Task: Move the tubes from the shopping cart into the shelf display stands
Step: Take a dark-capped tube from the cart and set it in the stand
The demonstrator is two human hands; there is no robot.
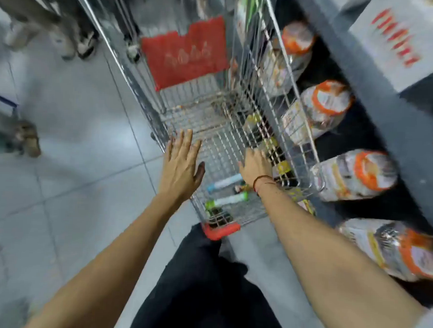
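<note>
The picture is blurry, so the small things deep in the shopping cart are hard to make out, but two tubes lie on its wire floor near the right hand and left hand, both with fingers spread, holding nothing.

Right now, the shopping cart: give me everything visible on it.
The shopping cart is a silver wire-mesh basket with a red corner bumper nearest the person and a red plastic flap at the far end. It stands on grey floor tiles, close beside a shelf of orange-capped jars. Inside lie a blue-capped tube, a green-capped tube and blurred packets. The left hand is spread open at its left rim; the right hand reaches inside.
</note>
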